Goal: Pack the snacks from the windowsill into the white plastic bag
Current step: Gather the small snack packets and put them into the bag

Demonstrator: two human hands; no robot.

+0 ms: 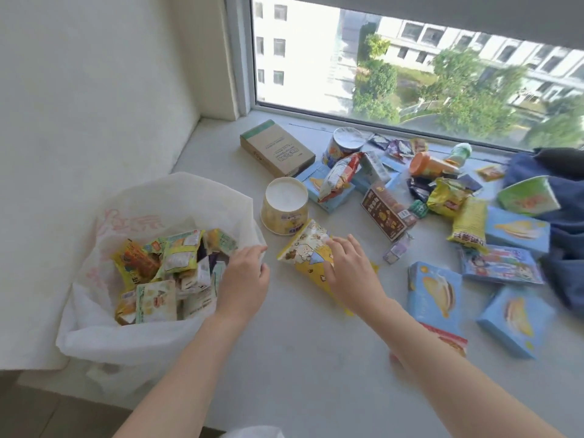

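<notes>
**Yellow pouch under my right hand, bag mouth just to its left**

I have my right hand (349, 270) laid on the yellow snack pouch (308, 252), fingers spread and bent over its upper face. Whether they have closed round its edges I cannot tell; it reads as a touch or an early grasp, and the pouch lies flat on the windowsill (303, 358). Its long axis runs diagonally, from the far-left end beside the overturned yellow paper cup (284, 207) down to the near-right end, which passes under my wrist. So my hand sits across the pouch's middle rather than at an end.

My left hand (245, 279) grips the right rim of the white plastic bag (151, 339), fingers curled over the edge and holding the mouth open. The bag sits at the left of the sill against the wall, already partly filled with small packets. The pouch lies just beside that rim, so I judge the coming move to be a short carry leftward, with the right hand plainly the nearer one.

Many snacks remain farther right: blue boxes (434, 294), a brown box (384, 213), green and yellow bags, cups near the window. I would say the packing is perhaps midway.
</notes>
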